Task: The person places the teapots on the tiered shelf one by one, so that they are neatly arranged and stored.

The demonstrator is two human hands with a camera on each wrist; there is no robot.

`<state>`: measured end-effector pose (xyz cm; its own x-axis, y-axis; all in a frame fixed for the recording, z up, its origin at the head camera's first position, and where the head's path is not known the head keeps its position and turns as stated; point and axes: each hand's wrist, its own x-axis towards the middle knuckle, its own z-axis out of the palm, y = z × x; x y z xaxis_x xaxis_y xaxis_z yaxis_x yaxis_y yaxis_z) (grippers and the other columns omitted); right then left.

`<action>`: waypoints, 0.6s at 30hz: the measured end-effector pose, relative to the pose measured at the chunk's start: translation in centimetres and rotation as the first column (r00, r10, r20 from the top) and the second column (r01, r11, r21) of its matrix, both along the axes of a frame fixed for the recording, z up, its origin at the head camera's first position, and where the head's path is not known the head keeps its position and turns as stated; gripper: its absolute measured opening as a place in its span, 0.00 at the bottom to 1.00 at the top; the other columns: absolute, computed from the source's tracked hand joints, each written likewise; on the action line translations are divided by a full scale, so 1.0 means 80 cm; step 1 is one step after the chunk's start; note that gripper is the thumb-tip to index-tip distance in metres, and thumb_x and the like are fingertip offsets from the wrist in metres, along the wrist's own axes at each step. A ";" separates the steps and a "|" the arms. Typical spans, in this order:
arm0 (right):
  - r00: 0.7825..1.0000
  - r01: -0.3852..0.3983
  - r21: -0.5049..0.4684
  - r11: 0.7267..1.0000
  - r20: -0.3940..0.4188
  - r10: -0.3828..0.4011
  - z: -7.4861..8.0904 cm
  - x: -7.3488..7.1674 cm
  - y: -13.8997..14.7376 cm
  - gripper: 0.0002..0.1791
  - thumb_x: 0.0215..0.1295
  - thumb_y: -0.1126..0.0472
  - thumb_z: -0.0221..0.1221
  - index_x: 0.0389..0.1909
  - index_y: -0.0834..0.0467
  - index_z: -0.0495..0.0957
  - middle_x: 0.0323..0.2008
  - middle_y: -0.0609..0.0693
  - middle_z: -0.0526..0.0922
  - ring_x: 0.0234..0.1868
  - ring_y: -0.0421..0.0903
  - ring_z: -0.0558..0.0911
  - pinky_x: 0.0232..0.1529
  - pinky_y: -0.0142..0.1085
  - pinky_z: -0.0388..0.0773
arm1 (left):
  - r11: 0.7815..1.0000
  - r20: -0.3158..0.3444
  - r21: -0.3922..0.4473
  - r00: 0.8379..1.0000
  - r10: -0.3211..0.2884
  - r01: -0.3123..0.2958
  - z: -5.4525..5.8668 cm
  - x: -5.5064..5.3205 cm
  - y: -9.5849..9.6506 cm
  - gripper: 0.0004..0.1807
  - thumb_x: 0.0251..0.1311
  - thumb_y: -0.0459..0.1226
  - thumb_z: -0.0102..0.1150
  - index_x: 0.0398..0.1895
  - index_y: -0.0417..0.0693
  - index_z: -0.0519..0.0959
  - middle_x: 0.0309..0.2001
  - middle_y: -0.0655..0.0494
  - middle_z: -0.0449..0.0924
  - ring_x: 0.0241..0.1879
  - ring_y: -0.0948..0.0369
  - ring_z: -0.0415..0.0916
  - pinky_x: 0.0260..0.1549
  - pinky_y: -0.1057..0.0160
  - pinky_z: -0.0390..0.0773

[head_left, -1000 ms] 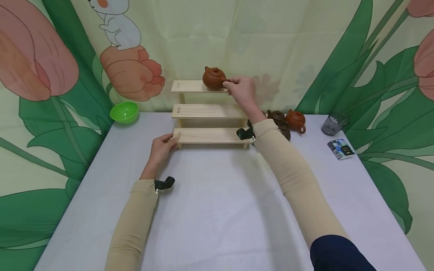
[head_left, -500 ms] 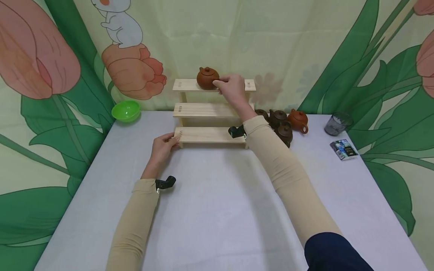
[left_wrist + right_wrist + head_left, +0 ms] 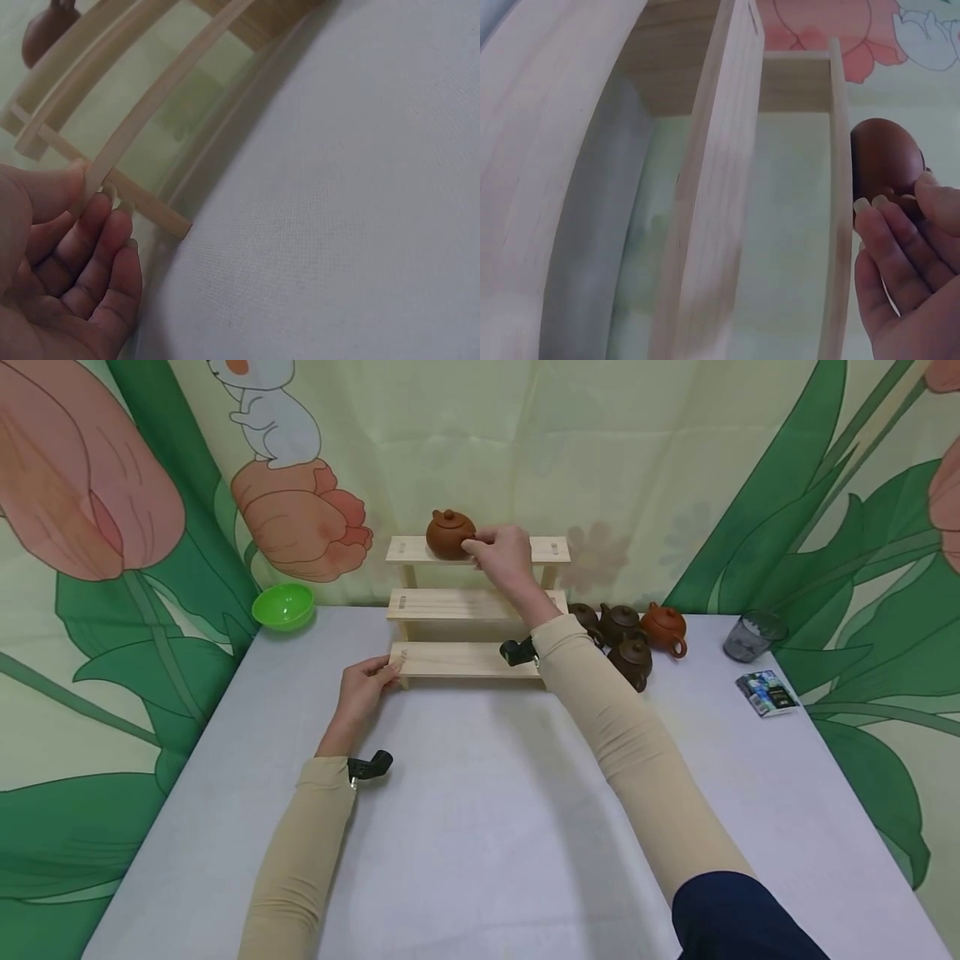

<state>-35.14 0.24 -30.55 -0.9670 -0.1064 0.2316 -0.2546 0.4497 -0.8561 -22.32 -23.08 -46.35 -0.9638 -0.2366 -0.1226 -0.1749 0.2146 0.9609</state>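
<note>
A reddish-brown teapot (image 3: 450,535) sits at the left part of the top step of a three-tier wooden shelf (image 3: 468,658). My right hand (image 3: 508,560) pinches the teapot's handle between thumb and fingers. In the right wrist view the teapot (image 3: 887,159) appears beside the top board's edge, its handle partly hidden by the fingers. Down at the lowest step, my left hand (image 3: 362,697) grips the left end of the board. The left wrist view shows that hand (image 3: 75,262) with thumb above and fingers below the wooden board (image 3: 157,97).
Right of the shelf stand several dark brown teapots (image 3: 630,658) and an orange-brown teapot (image 3: 664,628), partly behind the right sleeve. Farther right are a dark clear cup (image 3: 752,637) and a small printed pack (image 3: 767,693). A green bowl (image 3: 284,607) stands at the back left.
My right hand has moved the teapot leftward along the top step, still holding its handle. The left hand keeps its grip on the lowest board.
</note>
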 end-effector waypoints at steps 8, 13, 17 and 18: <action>1.000 -0.017 0.013 1.000 -0.004 0.017 -0.002 -0.001 0.001 0.11 0.67 0.56 0.62 0.40 0.60 0.87 0.35 0.59 0.88 0.30 0.44 0.84 0.32 0.28 0.78 | 1.000 0.003 -0.002 1.000 -0.012 0.012 0.001 -0.003 0.006 0.22 0.67 0.42 0.61 0.61 0.41 0.78 0.46 0.50 0.81 0.35 0.68 0.78 0.40 0.72 0.82; 0.999 -0.044 -0.018 0.999 0.019 0.044 -0.004 0.002 0.006 0.12 0.68 0.57 0.62 0.44 0.61 0.87 0.39 0.61 0.88 0.36 0.52 0.87 0.35 0.30 0.80 | 1.000 0.014 -0.012 1.000 -0.020 0.020 0.002 -0.003 0.010 0.22 0.68 0.42 0.61 0.62 0.42 0.78 0.47 0.49 0.81 0.36 0.67 0.78 0.40 0.70 0.82; 0.996 -0.076 -0.031 0.997 0.048 0.077 -0.002 0.006 0.014 0.15 0.67 0.55 0.62 0.48 0.59 0.86 0.45 0.57 0.88 0.40 0.52 0.87 0.41 0.32 0.82 | 0.999 0.012 -0.018 0.999 -0.030 0.030 0.001 -0.004 0.009 0.23 0.68 0.42 0.60 0.62 0.42 0.77 0.48 0.48 0.81 0.36 0.68 0.78 0.40 0.72 0.82; 0.995 -0.081 -0.026 0.996 0.048 0.082 0.000 0.007 0.017 0.15 0.67 0.54 0.62 0.49 0.58 0.86 0.46 0.56 0.88 0.39 0.51 0.87 0.42 0.33 0.82 | 0.999 0.011 -0.018 0.999 -0.032 0.032 0.001 -0.005 0.008 0.23 0.68 0.42 0.60 0.62 0.42 0.77 0.49 0.48 0.81 0.36 0.68 0.78 0.40 0.72 0.82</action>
